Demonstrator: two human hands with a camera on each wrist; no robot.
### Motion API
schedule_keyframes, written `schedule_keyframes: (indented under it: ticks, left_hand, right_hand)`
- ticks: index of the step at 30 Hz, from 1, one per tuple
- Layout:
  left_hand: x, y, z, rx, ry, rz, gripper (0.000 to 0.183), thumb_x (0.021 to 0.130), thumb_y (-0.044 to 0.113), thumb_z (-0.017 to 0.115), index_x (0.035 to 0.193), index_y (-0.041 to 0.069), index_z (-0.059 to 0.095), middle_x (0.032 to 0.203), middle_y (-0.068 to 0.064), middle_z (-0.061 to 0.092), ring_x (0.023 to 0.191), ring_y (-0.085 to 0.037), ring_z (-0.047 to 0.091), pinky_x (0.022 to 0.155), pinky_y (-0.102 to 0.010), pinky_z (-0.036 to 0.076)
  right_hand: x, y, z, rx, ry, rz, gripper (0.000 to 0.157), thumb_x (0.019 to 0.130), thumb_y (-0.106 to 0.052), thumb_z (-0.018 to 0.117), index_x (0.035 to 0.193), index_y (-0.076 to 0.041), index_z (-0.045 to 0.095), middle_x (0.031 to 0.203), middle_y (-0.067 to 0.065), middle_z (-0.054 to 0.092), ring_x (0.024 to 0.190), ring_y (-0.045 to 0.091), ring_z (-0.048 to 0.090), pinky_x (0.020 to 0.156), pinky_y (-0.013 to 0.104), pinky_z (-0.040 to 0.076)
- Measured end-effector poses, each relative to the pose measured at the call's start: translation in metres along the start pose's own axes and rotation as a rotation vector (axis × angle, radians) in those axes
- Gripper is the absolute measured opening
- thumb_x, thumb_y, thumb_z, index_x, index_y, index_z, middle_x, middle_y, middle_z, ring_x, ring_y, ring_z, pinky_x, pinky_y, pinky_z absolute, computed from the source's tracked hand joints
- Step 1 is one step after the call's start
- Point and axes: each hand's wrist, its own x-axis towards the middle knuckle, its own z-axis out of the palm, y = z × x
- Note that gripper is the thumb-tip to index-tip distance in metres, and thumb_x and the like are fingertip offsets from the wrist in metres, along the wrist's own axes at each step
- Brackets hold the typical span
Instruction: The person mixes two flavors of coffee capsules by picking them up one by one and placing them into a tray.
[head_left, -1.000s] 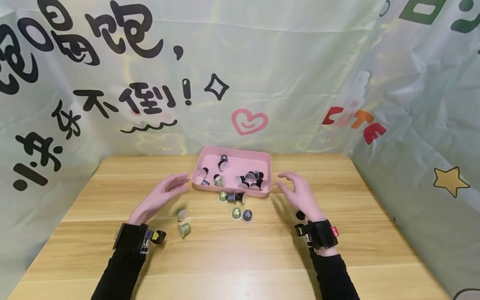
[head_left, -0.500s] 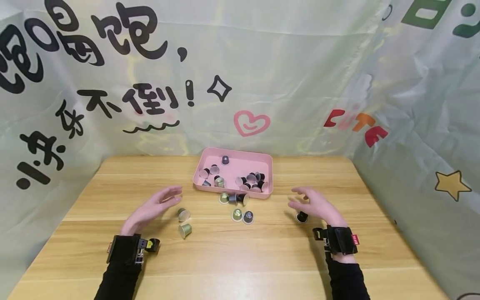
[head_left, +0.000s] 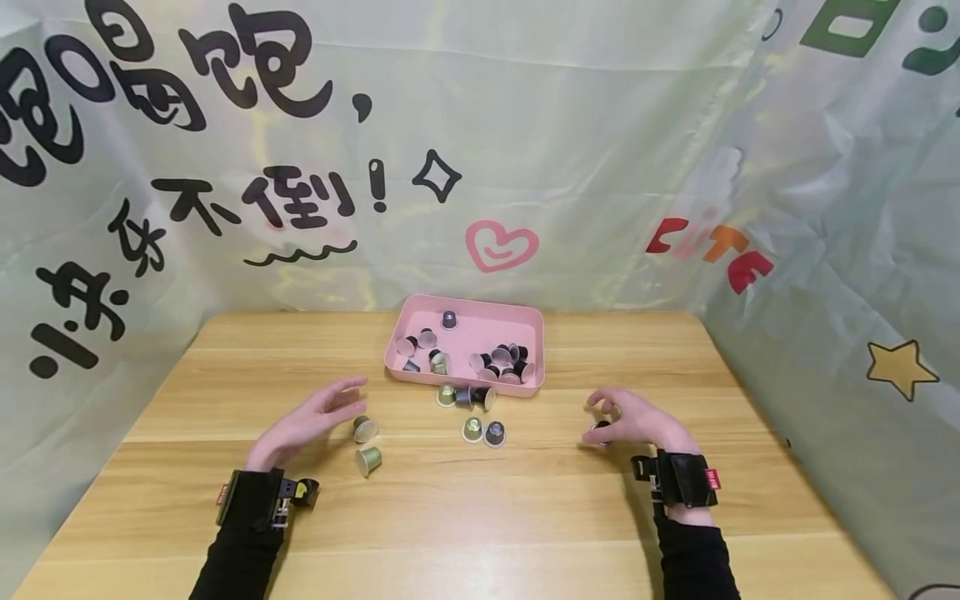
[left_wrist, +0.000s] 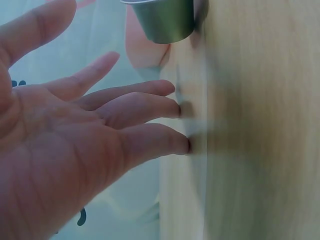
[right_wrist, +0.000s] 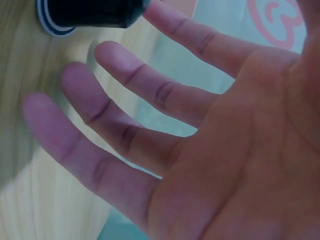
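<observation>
My right hand point(head_left: 637, 421) is at a black coffee capsule point(head_left: 602, 427), its thumb and fingers loosely spread around it. The right wrist view has this capsule point(right_wrist: 92, 12) standing on its rim, a fingertip right at its top edge. My left hand point(head_left: 307, 423) hovers over the left of the table with relaxed, extended fingers and holds nothing. Beside it lie two green capsules, one farther back point(head_left: 366, 429) and one nearer point(head_left: 369, 460). A green capsule point(left_wrist: 165, 22) also shows beyond the fingers in the left wrist view.
A pink tray point(head_left: 480, 312) at the table's back holds several capsules, most clustered at its right. Against its front side lie a green capsule point(head_left: 446, 395) and two dark ones. Nearer stand a green point(head_left: 472, 428) and a dark capsule point(head_left: 494, 433). A printed curtain point(head_left: 600, 150) hangs behind.
My right hand has moved right and toward me from the tray's side, then down to the black capsule. My left hand has drawn back slightly. Inside the tray, one capsule has shifted left.
</observation>
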Motion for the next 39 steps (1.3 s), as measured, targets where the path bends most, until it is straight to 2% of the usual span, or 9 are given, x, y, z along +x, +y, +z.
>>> schedule_keyframes:
  ticks: [11, 16, 23, 26, 32, 39]
  left_hand:
    - [0.001, 0.001, 0.003, 0.005, -0.030, 0.027, 0.067, 0.104, 0.031, 0.053, 0.156, 0.001, 0.023, 0.160, -0.033, 0.026, 0.147, -0.051, 0.029, 0.117, -0.070, 0.025]
    - [0.001, 0.001, 0.004, 0.003, -0.035, 0.014, 0.068, 0.104, 0.034, 0.053, 0.157, 0.002, 0.024, 0.160, -0.031, 0.027, 0.148, -0.050, 0.029, 0.118, -0.070, 0.024]
    - [0.001, 0.000, 0.004, 0.003, -0.046, -0.004, 0.068, 0.104, 0.036, 0.054, 0.157, 0.004, 0.026, 0.162, -0.028, 0.027, 0.149, -0.049, 0.028, 0.119, -0.070, 0.024]
    - [0.001, 0.000, 0.004, -0.002, -0.051, -0.002, 0.069, 0.104, 0.036, 0.054, 0.157, 0.003, 0.026, 0.162, -0.028, 0.027, 0.149, -0.049, 0.028, 0.119, -0.070, 0.023]
    - [0.001, 0.000, 0.004, 0.003, -0.056, -0.002, 0.068, 0.104, 0.036, 0.053, 0.157, 0.003, 0.025, 0.163, -0.028, 0.026, 0.149, -0.049, 0.028, 0.119, -0.070, 0.023]
    - [0.001, 0.000, 0.005, 0.003, -0.059, 0.000, 0.068, 0.104, 0.035, 0.053, 0.157, 0.003, 0.025, 0.163, -0.028, 0.026, 0.149, -0.049, 0.027, 0.119, -0.071, 0.023]
  right_hand:
    - [0.004, -0.001, 0.004, -0.022, -0.008, 0.021, 0.053, 0.074, -0.019, 0.088, 0.117, -0.004, 0.061, 0.105, 0.019, 0.060, 0.093, 0.027, 0.057, 0.082, 0.042, 0.051]
    - [0.006, -0.004, 0.005, -0.029, -0.010, 0.019, 0.049, 0.073, -0.013, 0.087, 0.115, -0.004, 0.063, 0.101, 0.016, 0.058, 0.090, 0.025, 0.054, 0.080, 0.039, 0.049]
    - [0.009, -0.005, 0.010, -0.037, 0.007, 0.001, 0.040, 0.075, -0.007, 0.085, 0.109, -0.003, 0.066, 0.085, 0.006, 0.050, 0.082, 0.019, 0.050, 0.075, 0.032, 0.043]
    - [0.011, -0.005, 0.012, -0.035, 0.017, 0.001, 0.036, 0.075, -0.005, 0.084, 0.107, -0.003, 0.066, 0.082, 0.005, 0.051, 0.080, 0.017, 0.051, 0.073, 0.031, 0.043]
    - [0.013, -0.004, 0.017, -0.027, 0.026, -0.004, 0.028, 0.075, 0.000, 0.081, 0.099, -0.004, 0.067, 0.080, 0.004, 0.052, 0.079, 0.017, 0.049, 0.072, 0.029, 0.042]
    - [0.015, -0.004, 0.017, -0.043, 0.028, -0.001, 0.024, 0.076, -0.002, 0.080, 0.097, -0.007, 0.069, 0.085, 0.005, 0.057, 0.082, 0.018, 0.051, 0.074, 0.029, 0.043]
